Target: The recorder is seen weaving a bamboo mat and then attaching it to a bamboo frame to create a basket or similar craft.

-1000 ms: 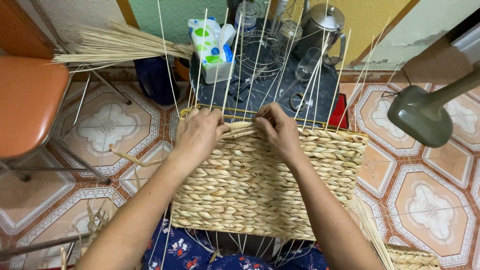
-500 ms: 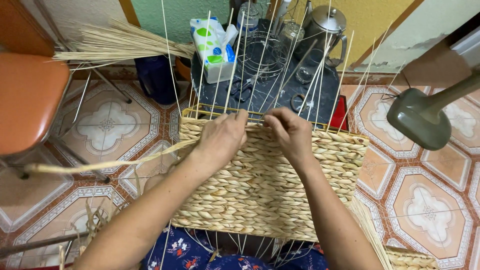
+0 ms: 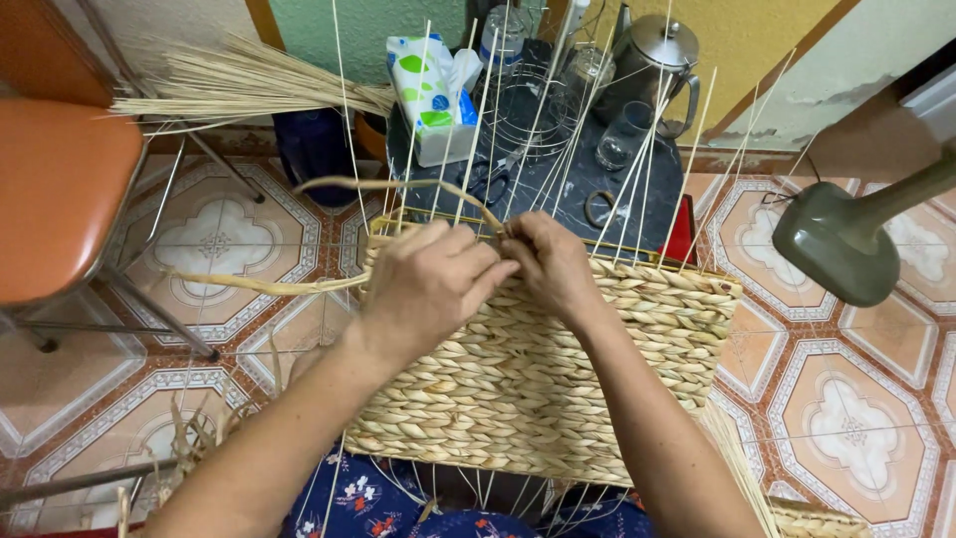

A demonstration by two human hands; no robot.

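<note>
A half-woven straw basket (image 3: 538,379) rests on my lap, with several thin upright wire stakes (image 3: 637,169) rising from its top edge. My left hand (image 3: 423,284) and my right hand (image 3: 548,261) meet at the basket's upper rim. Both pinch a twisted straw strand (image 3: 398,187) that arcs in a loop above the rim. Its long tail (image 3: 259,286) trails off to the left over the floor.
An orange-seated metal chair (image 3: 60,189) stands at left. A bundle of loose straw (image 3: 239,85) lies behind it. A dark low table (image 3: 568,189) ahead carries a tissue pack (image 3: 428,95), a glass and a metal kettle (image 3: 657,65). A green lamp head (image 3: 832,244) hangs at right.
The hands moved together toward the middle of the rim. The strand was pulled through between the stakes, and it now forms a loop above the rim.
</note>
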